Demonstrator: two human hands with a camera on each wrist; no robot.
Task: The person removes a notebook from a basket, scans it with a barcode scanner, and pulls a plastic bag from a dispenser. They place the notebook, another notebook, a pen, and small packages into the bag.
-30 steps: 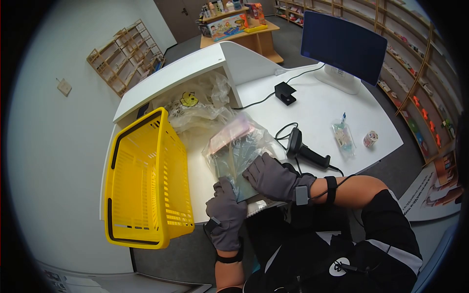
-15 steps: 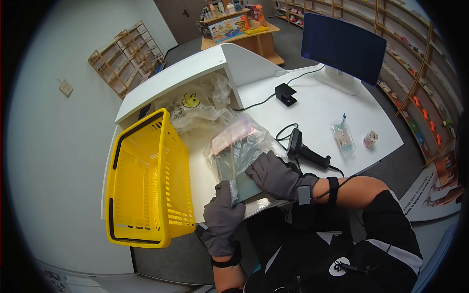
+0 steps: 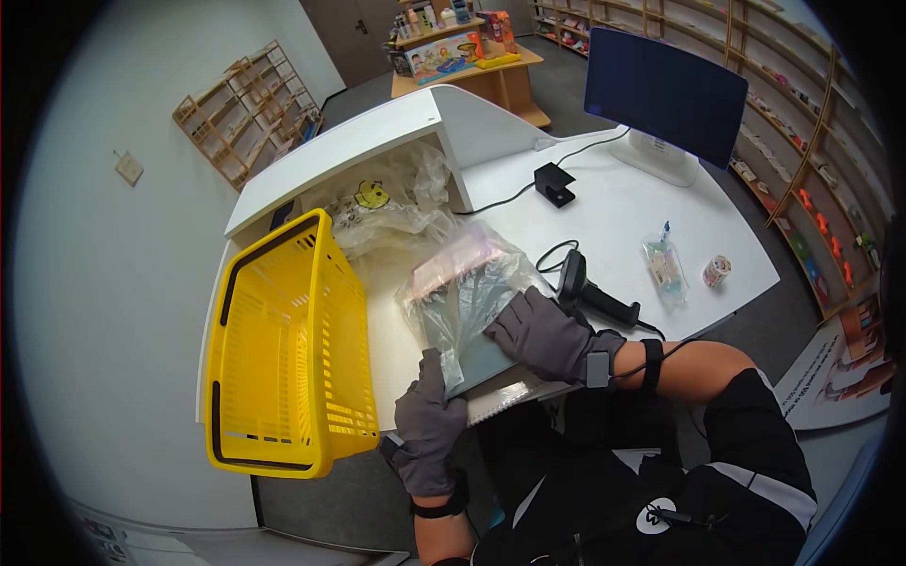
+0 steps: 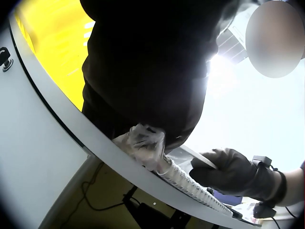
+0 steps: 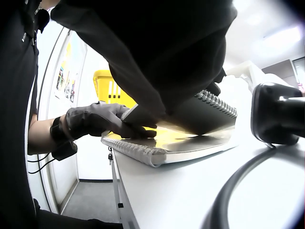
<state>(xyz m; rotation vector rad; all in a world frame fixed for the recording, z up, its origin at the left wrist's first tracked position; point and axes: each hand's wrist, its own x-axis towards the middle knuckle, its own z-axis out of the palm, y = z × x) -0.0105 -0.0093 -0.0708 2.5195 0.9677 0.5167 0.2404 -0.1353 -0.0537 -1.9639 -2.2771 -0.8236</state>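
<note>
On the counter, a grey-green spiral notebook [image 3: 483, 371] lies partly inside a clear plastic bag [image 3: 467, 292]. My gloved left hand [image 3: 429, 424] pinches the bag's near-left edge. Crumpled plastic [image 4: 147, 145] shows beside it in the left wrist view. My gloved right hand [image 3: 543, 332] grips the notebook's right side, its thumb and fingers on the edge in the left wrist view. Beneath lies a second spiral notebook [image 3: 510, 398] with a shiny cover. In the right wrist view, the upper notebook [image 5: 183, 117] tilts over the lower notebook [image 5: 190, 155].
A yellow basket [image 3: 326, 377] stands close on the left. More plastic bags [image 3: 396, 203] fill the counter's cubby behind. Right of the bag are a corded barcode scanner [image 3: 595, 292], its black stand [image 3: 555, 185], a small packet [image 3: 664, 269], a little roll [image 3: 716, 272] and a monitor [image 3: 665, 94].
My hands have moved apart, the left toward me and left, the right a little to the right. More of the lower notebook's shiny cover shows between them.
</note>
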